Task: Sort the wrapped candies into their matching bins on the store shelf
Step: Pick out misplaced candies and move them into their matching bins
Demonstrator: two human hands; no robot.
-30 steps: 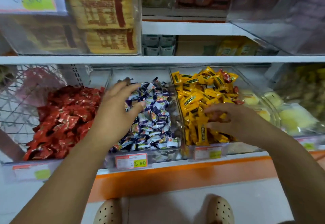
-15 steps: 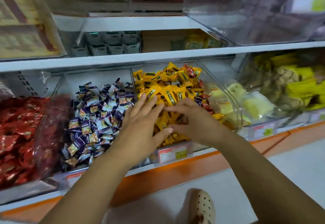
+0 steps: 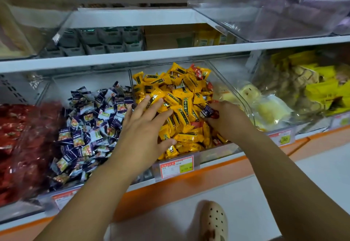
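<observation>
Three clear bins stand side by side on the shelf: red candies (image 3: 13, 138) at the left, purple-and-white candies (image 3: 89, 127) in the middle, yellow candies (image 3: 181, 96) to the right. My left hand (image 3: 144, 127) lies flat with fingers spread on the yellow heap. My right hand (image 3: 225, 119) is at the right side of the yellow bin and pinches a purple candy (image 3: 206, 111) together with a red candy (image 3: 215, 115). A few red wrappers (image 3: 197, 71) lie among the yellow ones at the back.
A bin of pale wrapped cakes (image 3: 265, 108) and yellow packets (image 3: 318, 89) sits to the right. Price tags (image 3: 176, 166) hang on the bin fronts above the orange shelf edge (image 3: 170, 189). A white shelf board (image 3: 132, 55) runs overhead. My shoe (image 3: 214, 221) is on the floor below.
The view swung right. My left hand left the purple bin and came to rest on the yellow heap. My right hand dug in the yellow candies and came up with a purple and a red one.
</observation>
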